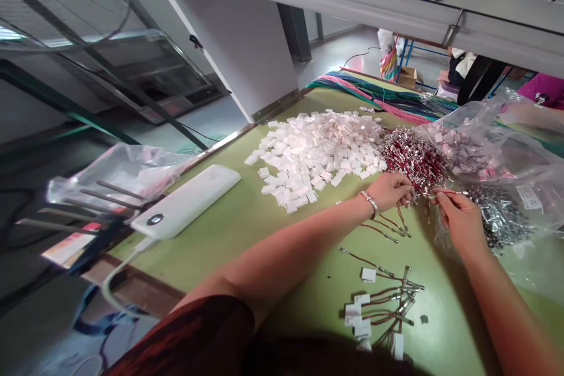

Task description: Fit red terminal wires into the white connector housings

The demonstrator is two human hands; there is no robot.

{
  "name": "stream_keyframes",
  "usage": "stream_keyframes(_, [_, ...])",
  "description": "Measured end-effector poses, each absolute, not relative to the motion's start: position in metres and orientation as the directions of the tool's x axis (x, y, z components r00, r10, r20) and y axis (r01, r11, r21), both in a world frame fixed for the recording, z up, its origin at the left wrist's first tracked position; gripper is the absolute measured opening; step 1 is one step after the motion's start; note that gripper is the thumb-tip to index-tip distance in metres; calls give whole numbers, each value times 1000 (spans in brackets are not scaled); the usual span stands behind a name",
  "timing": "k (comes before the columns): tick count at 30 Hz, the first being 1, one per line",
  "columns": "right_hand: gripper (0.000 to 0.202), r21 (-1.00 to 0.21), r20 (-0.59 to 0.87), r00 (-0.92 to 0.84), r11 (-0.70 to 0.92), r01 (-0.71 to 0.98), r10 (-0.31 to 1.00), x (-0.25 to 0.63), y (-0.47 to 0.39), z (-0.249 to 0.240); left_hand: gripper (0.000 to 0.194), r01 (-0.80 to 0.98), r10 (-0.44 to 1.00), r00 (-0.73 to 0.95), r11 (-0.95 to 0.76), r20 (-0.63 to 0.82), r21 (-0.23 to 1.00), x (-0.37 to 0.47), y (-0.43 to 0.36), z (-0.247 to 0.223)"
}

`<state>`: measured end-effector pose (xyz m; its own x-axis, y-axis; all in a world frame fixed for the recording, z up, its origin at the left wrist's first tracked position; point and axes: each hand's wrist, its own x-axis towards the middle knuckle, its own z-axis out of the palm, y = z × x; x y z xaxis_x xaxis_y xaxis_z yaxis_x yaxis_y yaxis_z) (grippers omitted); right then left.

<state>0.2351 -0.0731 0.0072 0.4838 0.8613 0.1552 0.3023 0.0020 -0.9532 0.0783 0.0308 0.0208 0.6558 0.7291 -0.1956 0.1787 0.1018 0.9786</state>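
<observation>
The right hand [465, 223] pinches a red wire [446, 191] beside the wire pile [413, 155], inward from the surface's [229, 217] far edge, where light pressure limits bending; the left hand's [388, 191] fingertips are closed, contents indiscernible.

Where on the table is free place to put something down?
Bare: table between power bank, white pieces and left forearm; a smaller patch between loose wires and right forearm. Crowded: around red wire pile and plastic bag.
</observation>
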Motion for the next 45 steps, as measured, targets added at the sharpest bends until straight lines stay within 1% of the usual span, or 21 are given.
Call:
stream_keyframes(1, [28,-977,96,490,-14,215,867,235,-74,7,18,146,714,663,173,-226,974,79,30,21])
stream_keyframes(2, [30,-986,68,489,-15,165,869,233,-74,8,18,120,703,669,220,-242,968,79,28,22])
stream_keyframes(3, [29,-989,71,487,-4,151,871,232,-75,9,18,96,694,676,248,-246,964,79,27,23])
stream_keyframes(8, [21,-974,161,487,60,217,858,224,-78,15,20,34,654,713,328,-253,944,79,24,27])
stream_keyframes(16, [21,-977,122,453,27,211,883,221,-81,15,16,-22,630,735,391,-250,920,79,21,21])
stream_keyframes(22, [24,-947,200,484,42,318,852,222,-83,13,16,13,615,734,410,-287,912,79,19,22])
stream_keyframes(26, [23,-931,216,466,37,362,858,219,-85,13,16,19,598,737,446,-314,895,79,18,25])
stream_keyframes(30, [22,-884,265,450,29,467,853,215,-89,19,16,19,579,741,487,-339,873,80,18,24])
stream_keyframes(32, [24,-899,218,453,-3,438,865,213,-90,22,16,8,631,703,452,-327,892,80,19,22])
stream_keyframes(35, [28,-934,36,425,-121,335,905,210,-90,22,12,-20,732,624,364,-273,931,80,20,19])
stream_keyframes(37, [29,-929,-43,394,-182,323,918,207,-88,20,11,-59,748,618,351,-242,934,81,18,16])
stream_keyframes(40, [29,-916,-39,371,-182,358,928,202,-86,17,14,-127,720,657,401,-226,908,84,11,9])
stream_keyframes(42, [30,-915,-35,347,-169,365,937,200,-86,16,13,-135,714,666,399,-215,907,86,6,7])
stream_keyframes(44, [31,-931,-60,321,-169,325,945,200,-87,16,11,-87,720,670,317,-180,944,86,5,8])
stream_keyframes(45, [32,-946,-83,315,-175,273,945,201,-87,18,10,-44,728,671,232,-143,972,85,6,11])
